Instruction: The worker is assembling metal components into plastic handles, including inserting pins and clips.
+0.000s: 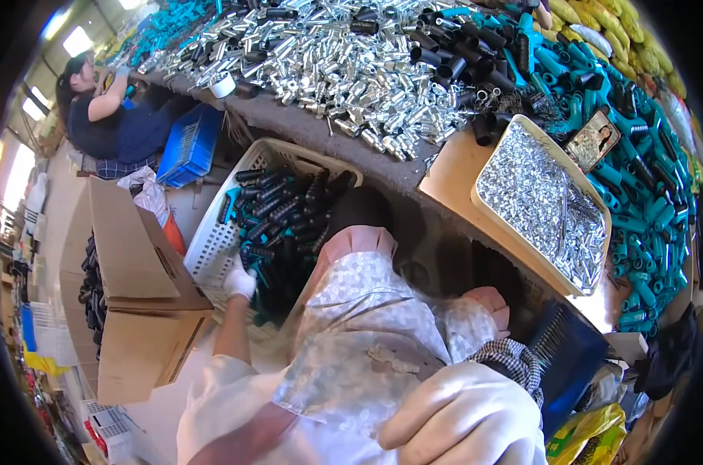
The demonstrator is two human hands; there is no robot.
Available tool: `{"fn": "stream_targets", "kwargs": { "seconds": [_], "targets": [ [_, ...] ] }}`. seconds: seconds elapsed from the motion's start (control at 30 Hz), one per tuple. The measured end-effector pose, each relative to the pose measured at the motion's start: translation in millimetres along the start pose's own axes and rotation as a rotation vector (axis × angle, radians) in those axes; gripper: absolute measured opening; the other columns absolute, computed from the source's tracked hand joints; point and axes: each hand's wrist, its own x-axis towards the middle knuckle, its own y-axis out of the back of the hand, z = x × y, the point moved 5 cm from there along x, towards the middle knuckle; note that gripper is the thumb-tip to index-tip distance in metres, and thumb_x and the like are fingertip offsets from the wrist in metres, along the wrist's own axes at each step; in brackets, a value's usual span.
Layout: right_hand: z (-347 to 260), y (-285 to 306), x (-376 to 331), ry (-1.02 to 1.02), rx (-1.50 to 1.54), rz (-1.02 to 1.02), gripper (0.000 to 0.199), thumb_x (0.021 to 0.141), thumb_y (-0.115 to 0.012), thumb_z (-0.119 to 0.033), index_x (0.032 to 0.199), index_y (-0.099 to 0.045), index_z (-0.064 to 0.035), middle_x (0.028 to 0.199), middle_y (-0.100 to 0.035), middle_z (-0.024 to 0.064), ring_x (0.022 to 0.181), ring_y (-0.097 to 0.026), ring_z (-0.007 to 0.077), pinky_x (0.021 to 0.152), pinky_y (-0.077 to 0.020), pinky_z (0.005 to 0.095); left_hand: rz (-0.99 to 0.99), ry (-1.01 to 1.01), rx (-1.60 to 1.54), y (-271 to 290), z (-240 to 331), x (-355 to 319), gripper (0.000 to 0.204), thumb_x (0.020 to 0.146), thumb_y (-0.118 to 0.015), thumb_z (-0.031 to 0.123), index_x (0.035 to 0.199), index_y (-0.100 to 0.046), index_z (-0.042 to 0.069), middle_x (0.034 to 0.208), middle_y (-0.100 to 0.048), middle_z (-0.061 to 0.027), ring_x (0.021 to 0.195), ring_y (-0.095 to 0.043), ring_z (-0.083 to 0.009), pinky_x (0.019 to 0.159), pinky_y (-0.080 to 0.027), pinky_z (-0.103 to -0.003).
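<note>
My left hand (241, 281), in a white glove, reaches over the near side of a white perforated basket (210, 249). It is beside the black and teal ribbed tool handles (278, 217) heaped in the basket. The glove is small and blurred, so I cannot make out its fingers or anything in them. My right arm shows as a bent beige sleeve (468, 415) at the lower right, with a black-and-white checked cuff (514, 363). The right hand itself does not show.
Silvery metal sockets (367, 93) and teal handles (646, 209) cover the bench. A tray (482, 203) of small metal parts sits at its edge, beside a phone (594, 141). An open cardboard box (138, 256) stands left; a co-worker (96, 116) sits beyond a blue crate (190, 147).
</note>
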Motion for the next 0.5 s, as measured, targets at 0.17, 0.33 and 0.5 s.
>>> {"fn": "stream_targets", "kwargs": {
  "seconds": [0.17, 0.33, 0.5],
  "targets": [
    [6, -3, 0, 0.020, 0.153, 0.085, 0.010, 0.094, -0.067, -0.015, 0.099, -0.072, -0.0089, 0.097, -0.067, 0.0149, 0.075, -0.060, 0.0249, 0.068, -0.0528, 0.0417, -0.194, 0.013, -0.045, -64, -45, 2, 0.087, 0.082, -0.075, 0.038, 0.154, -0.038, 0.006, 0.132, -0.063, -0.0260, 0.121, -0.061, -0.0412, 0.104, -0.047, -0.045],
    [2, -6, 0, 0.050, 0.239, 0.067, 0.012, 0.093, -0.068, -0.016, 0.099, -0.072, -0.0065, 0.096, -0.066, 0.0154, 0.073, -0.059, 0.0253, 0.066, -0.0522, 0.0418, -0.163, 0.005, -0.678, -82, -68, 34, 0.076, 0.080, -0.081, 0.030, 0.144, -0.052, 0.002, 0.127, -0.067, -0.0193, 0.116, -0.064, -0.0311, 0.101, -0.047, -0.038],
    [-9, -19, -21, 0.028, 0.255, 0.233, 0.011, 0.093, -0.068, -0.015, 0.098, -0.071, -0.0065, 0.092, -0.065, 0.0153, 0.070, -0.059, 0.0258, 0.066, -0.0523, 0.0432, -0.127, 0.207, -1.116, -108, -98, 65, 0.058, 0.080, -0.082, 0.017, 0.131, -0.060, 0.000, 0.119, -0.068, -0.0091, 0.104, -0.063, -0.0242, 0.093, -0.049, -0.038]
  ]
}}
